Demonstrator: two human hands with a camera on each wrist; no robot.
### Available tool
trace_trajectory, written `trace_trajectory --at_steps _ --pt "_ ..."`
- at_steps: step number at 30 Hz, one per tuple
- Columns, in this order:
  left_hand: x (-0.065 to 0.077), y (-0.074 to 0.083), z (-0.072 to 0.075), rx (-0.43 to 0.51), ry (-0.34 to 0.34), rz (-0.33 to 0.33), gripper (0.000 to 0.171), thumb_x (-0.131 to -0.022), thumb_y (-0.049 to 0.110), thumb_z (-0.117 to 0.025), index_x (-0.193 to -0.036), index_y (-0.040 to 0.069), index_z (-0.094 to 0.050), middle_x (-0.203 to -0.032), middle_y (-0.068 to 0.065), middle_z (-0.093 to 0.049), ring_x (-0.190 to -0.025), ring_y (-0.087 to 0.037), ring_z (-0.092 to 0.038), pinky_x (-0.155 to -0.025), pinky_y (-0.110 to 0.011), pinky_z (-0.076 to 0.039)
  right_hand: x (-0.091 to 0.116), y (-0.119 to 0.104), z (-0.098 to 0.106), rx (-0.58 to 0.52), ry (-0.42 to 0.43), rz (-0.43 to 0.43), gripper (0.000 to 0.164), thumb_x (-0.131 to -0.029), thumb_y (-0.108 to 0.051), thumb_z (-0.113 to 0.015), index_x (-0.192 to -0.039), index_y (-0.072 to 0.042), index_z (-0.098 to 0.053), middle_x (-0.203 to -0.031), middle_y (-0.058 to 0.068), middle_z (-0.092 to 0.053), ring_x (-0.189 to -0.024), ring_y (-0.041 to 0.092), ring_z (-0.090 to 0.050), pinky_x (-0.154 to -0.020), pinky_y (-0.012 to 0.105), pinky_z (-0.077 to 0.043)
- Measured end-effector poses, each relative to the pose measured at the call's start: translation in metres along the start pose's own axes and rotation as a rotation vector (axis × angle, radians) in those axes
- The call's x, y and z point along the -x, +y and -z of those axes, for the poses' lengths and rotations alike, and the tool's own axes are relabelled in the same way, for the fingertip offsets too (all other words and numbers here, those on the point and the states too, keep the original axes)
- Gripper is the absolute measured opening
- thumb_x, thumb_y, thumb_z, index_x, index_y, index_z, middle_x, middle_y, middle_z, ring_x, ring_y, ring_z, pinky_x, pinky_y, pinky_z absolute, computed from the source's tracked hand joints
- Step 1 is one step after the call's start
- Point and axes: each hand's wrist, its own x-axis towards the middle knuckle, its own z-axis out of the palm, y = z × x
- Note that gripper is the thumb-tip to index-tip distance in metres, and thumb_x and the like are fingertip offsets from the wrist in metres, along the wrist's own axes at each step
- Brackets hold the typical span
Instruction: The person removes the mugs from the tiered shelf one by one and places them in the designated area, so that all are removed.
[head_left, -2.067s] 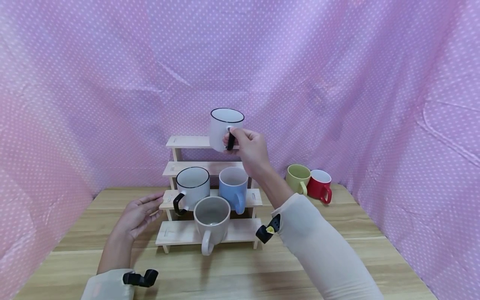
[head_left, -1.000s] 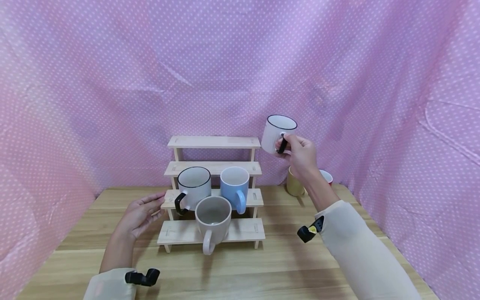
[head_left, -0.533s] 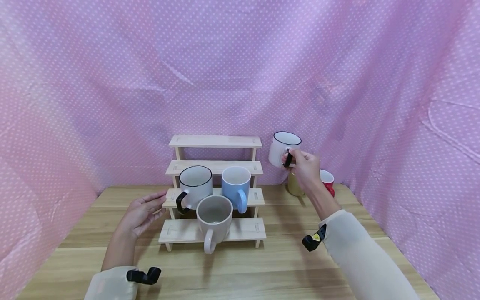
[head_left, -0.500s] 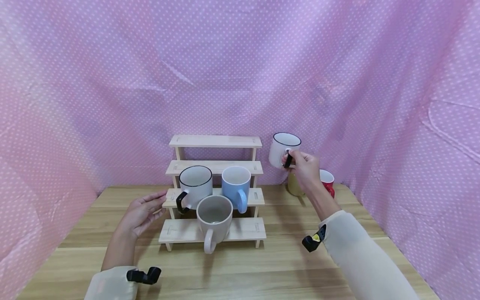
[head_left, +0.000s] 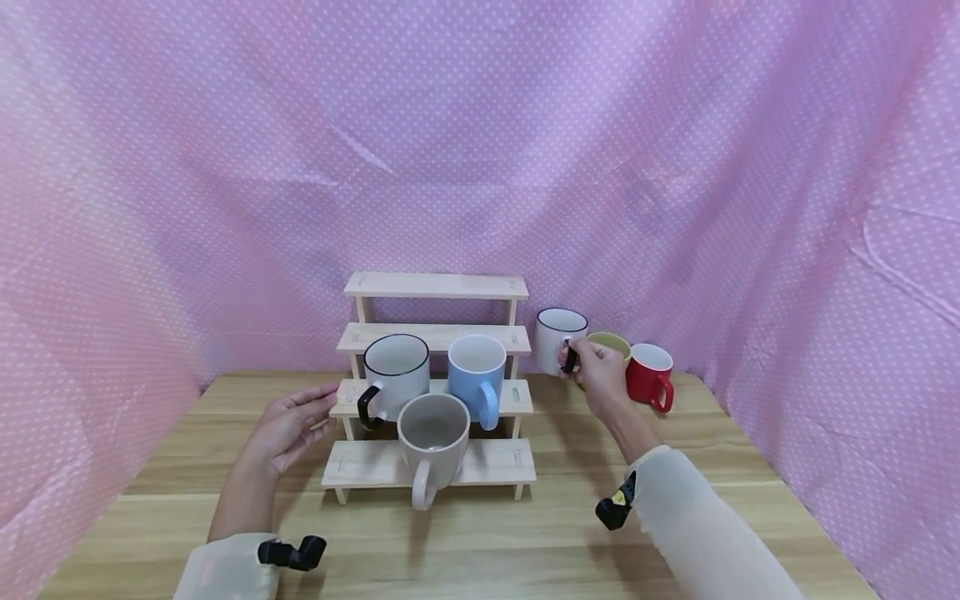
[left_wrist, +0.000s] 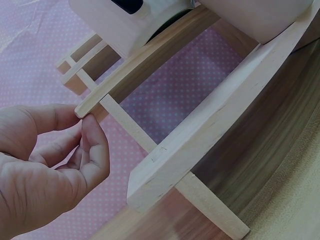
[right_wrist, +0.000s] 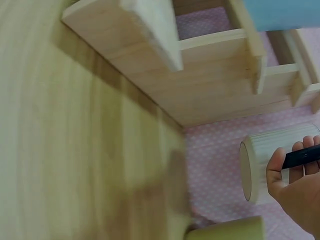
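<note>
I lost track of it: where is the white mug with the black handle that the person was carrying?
In the head view, the right hand holds the white mug by its handle, right of the wooden rack, beside the green mug.

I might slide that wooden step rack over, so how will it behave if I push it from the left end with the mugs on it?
The wooden rack looks like thin slats on slim legs, so probably light and apt to skid on the table. The grey mug overhangs the bottom step's front edge and might topple. The left hand touching one end could steady it.
</note>
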Motion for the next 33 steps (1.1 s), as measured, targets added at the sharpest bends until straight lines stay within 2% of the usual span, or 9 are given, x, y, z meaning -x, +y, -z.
trace_trajectory --at_steps 4,9,15,24,33 --pt "0.0 -0.002 0.0 -0.007 0.006 0.0 0.023 -0.103 0.003 -0.059 -0.117 0.012 -0.075 -0.106 0.006 -0.072 -0.095 -0.008 -0.066 -0.083 -0.025 -0.056 0.001 0.017 0.001 0.016 0.031 -0.068 0.025 -0.102 -0.009 -0.056 -0.103 0.014 -0.066 -0.078 0.005 -0.068 -0.077 0.013 -0.066 -0.068 0.032 -0.059" --pt "0.0 -0.002 -0.001 -0.019 0.014 0.003 0.024 -0.103 0.004 -0.06 -0.123 0.009 -0.072 -0.107 0.007 -0.071 -0.097 -0.007 -0.066 -0.084 -0.025 -0.056 0.002 0.03 0.001 0.014 0.059 -0.097 0.027 -0.102 -0.007 -0.054 -0.11 0.017 -0.064 -0.077 0.004 -0.067 -0.074 0.012 -0.066 -0.064 0.032 -0.059" --pt "0.001 0.0 -0.002 -0.019 0.018 0.004 0.024 -0.103 0.004 -0.06 -0.123 0.009 -0.072 -0.107 0.007 -0.071 -0.096 -0.008 -0.066 -0.084 -0.025 -0.056 0.0 0.041 0.001 -0.001 0.074 -0.11 0.024 -0.099 -0.006 -0.055 -0.1 0.015 -0.068 -0.072 0.006 -0.066 -0.067 0.014 -0.064 -0.06 0.033 -0.058" --pt "0.001 0.0 -0.003 -0.009 0.013 0.008 0.025 -0.103 0.003 -0.06 -0.125 0.008 -0.071 -0.107 0.006 -0.071 -0.097 -0.008 -0.066 -0.084 -0.025 -0.056 0.001 0.056 0.003 0.03 0.066 -0.135 0.025 -0.099 -0.009 -0.052 -0.092 0.011 -0.066 -0.073 0.008 -0.063 -0.068 0.016 -0.06 -0.06 0.03 -0.055" --pt "0.002 0.001 -0.002 -0.004 0.021 0.005 0.023 -0.102 0.004 -0.062 -0.121 0.01 -0.073 -0.107 0.006 -0.071 -0.097 -0.008 -0.067 -0.083 -0.025 -0.056 -0.002 0.066 0.005 -0.04 0.117 -0.116 0.022 -0.097 -0.004 -0.054 -0.087 0.01 -0.068 -0.069 0.007 -0.063 -0.065 0.017 -0.06 -0.059 0.03 -0.055"
